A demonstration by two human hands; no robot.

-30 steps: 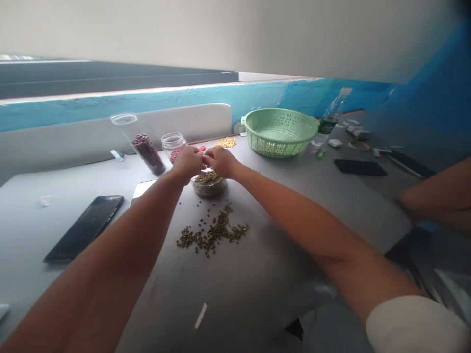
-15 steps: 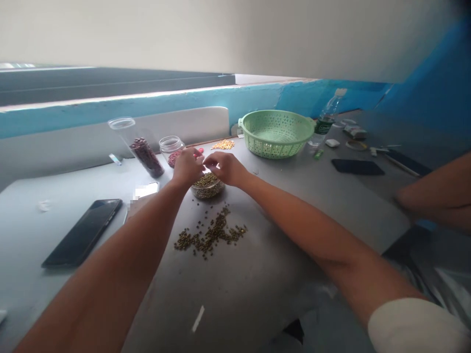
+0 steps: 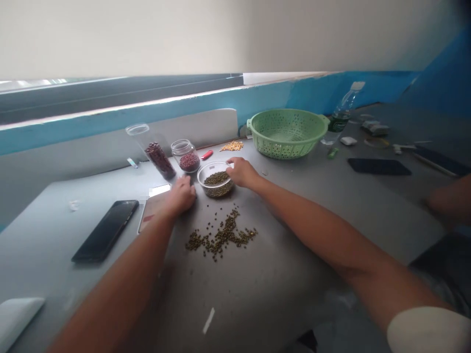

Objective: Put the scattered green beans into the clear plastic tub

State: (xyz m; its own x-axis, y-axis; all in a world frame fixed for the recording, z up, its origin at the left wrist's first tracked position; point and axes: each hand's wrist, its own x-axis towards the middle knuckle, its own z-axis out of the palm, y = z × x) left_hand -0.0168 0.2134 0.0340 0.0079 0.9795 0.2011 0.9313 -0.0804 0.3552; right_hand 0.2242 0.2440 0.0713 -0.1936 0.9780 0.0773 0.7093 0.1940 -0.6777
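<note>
A small clear bowl [image 3: 210, 172] of green beans stands on the grey table [image 3: 294, 255]. My right hand [image 3: 241, 172] is at its right side, with the fingertips on the rim. My left hand [image 3: 182, 196] rests on the table just left of the bowl, fingers curled under and nothing visible in it. A loose pile of green beans [image 3: 221, 236] lies in front of the bowl, between my forearms. Behind the bowl stand a tall tilted jar [image 3: 156, 152] and a short jar [image 3: 187, 157], both holding red beans.
A green colander [image 3: 287, 132] and a water bottle [image 3: 342, 115] stand at the back right. A yellow kernel pile [image 3: 232, 145] and a red lighter [image 3: 206, 155] lie behind the bowl. Black phones lie left [image 3: 106, 229] and right [image 3: 379, 166]. Another person's arm [image 3: 449, 201] is at the right edge.
My hands, joined above the bowl, have parted. The left hand dropped to the table left of the bowl; the right hand moved to the bowl's right rim. The view shifted slightly.
</note>
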